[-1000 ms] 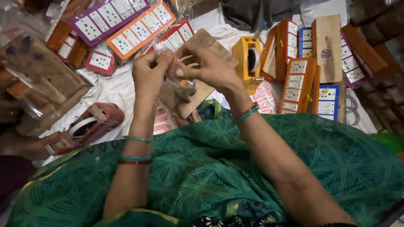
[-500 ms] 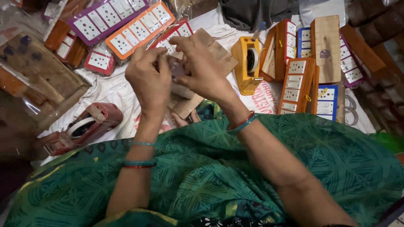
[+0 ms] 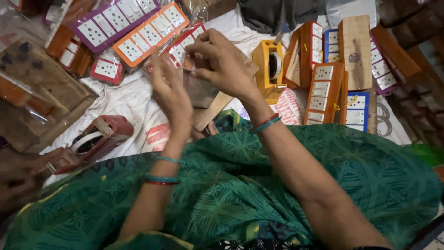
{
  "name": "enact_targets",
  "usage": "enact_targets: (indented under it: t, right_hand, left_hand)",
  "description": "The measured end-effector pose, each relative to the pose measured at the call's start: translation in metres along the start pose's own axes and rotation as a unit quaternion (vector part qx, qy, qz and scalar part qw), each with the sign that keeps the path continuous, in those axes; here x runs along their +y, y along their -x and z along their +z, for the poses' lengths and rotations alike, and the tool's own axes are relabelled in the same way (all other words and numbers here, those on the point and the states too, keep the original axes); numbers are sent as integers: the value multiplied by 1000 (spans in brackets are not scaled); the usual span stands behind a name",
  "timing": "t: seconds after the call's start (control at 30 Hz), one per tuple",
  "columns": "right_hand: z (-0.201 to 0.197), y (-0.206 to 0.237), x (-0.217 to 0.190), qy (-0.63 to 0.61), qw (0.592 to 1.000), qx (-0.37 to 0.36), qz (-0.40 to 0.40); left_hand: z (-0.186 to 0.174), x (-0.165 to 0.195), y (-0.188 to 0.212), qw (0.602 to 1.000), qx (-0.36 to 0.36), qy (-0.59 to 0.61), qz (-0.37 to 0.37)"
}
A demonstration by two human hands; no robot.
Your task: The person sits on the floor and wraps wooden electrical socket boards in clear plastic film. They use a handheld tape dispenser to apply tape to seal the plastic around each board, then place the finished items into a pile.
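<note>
Presently | left hand (image 3: 171, 92) and right hand (image 3: 222, 62) pinch a clear plastic wrapper (image 3: 196, 85) round a wooden board (image 3: 217, 109) | wrapping unfinished | wrapped orange socket boards (image 3: 150, 32) lie nearby

Clear plastic wrap (image 3: 200, 85) (over wood)

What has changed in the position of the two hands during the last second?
Very little. Both hands were already raised together at a clear plastic wrapper; the right hand keeps pinching its top edge, and the left hand has drawn slightly toward the body, blurred by motion. The yellow tape dispenser, the red tape dispenser and the socket boards stayed in place.
</note>
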State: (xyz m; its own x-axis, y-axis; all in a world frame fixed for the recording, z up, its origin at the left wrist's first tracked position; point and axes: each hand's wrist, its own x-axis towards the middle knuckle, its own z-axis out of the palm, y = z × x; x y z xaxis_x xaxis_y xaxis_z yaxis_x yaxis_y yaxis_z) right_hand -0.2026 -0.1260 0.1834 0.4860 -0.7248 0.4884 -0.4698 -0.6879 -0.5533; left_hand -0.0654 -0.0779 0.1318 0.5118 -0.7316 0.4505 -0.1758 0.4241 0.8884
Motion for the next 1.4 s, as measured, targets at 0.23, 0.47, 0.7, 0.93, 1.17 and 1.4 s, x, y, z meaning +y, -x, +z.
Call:
enact_targets:
  t: [0.23,0.47,0.7,0.93,1.17,1.4]
  right_hand:
    - [7,6,3,8,998,54,-17]
    - [10,11,9,22,991,91,-93]
    - [4,-3,17,-159,985,67,-16]
    - [0,-14,66,-386,917,21,102]
    - [-41,78,228,-380,804,357,285]
    - [-47,181,266,-319,676,419,516]
  left_hand:
    - [16,-11,30,998,-65,20,-5]
    - [7,-13,24,986,-93,-90,109]
    - [-23,-30,-2,883,-157,-323,303]
    - [-29,-33,-5,843,-200,-337,369]
    - [-22,-42,-10,857,-157,-377,315]
    - [-34,-43,-8,872,-183,-348,291]
